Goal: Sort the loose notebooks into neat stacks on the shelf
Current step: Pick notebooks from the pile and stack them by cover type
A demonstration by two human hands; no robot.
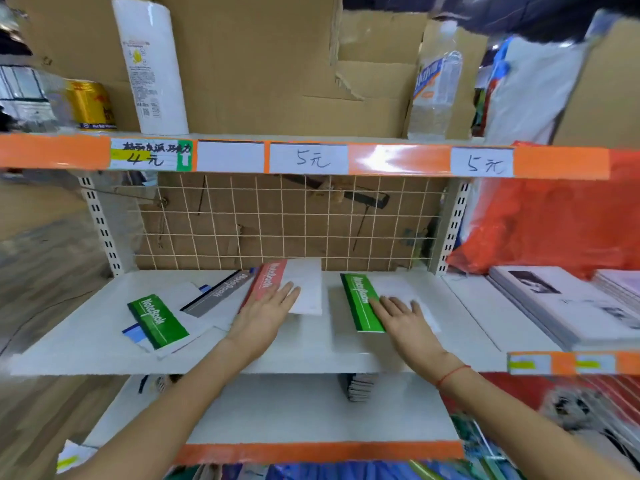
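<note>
**Both hands flat on notebooks, middle shelf**

White metal middle shelf (304, 355). Far left: green-spined white notebook (157, 320) lying askew atop a blue-edged one (133, 332). Next, a grey-spined notebook (218, 293), angled, its far end beside the red one. Left hand (265, 315), fingers straight and relaxed, rests flat on the red-spined white notebook (277, 282). Right of a bare gap, right hand (403, 317), fingers spread flat, presses a second green-spined notebook (360, 301). Far right, neighbouring shelf: stack of grey-white booklets (561, 299).

blue notebook (133, 332) mostly hidden under green notebook (157, 320); edges blurred.
</note>
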